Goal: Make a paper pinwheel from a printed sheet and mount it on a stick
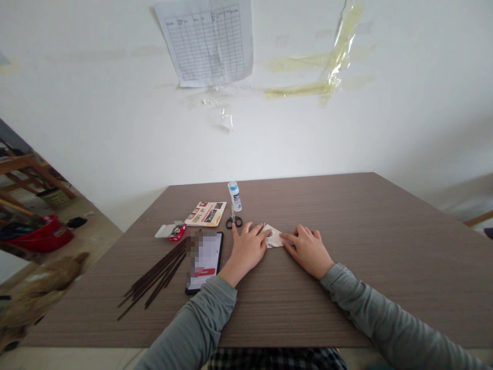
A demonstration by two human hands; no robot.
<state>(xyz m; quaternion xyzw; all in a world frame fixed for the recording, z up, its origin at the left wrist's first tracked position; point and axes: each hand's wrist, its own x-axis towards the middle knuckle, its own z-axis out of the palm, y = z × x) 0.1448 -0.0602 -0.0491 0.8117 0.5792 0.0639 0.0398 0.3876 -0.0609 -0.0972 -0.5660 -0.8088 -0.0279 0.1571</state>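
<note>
Head view: holds a small pale printed paper (pixel 274 238) flat on the brown wood-grain table (pixel 365 216), to the right of the smartphone (pixel 210 252) and between both hands. Rests left hand (pixel 248 246) just right of the phone, palm down, fingers spread, fingertips on the paper's left part. Has right hand (pixel 308 250) farther right of the phone, thumb and forefinger close together at the paper's right corner; cannot tell whether pinching or only pressing. Wears gray sleeves (pixel 196 321), with the left one reaching the phone's near edge. Beyond the phone and to its right, black-handled scissors (pixel 234 222), then a blue-and-white tube (pixel 234 198), upright. Directly beyond the phone, a printed booklet (pixel 206 214); beyond and left, a small red-and-white box (pixel 177 234), flap open. Left of the phone, thin dark brown sticks (pixel 157 272), fanned out.
</note>
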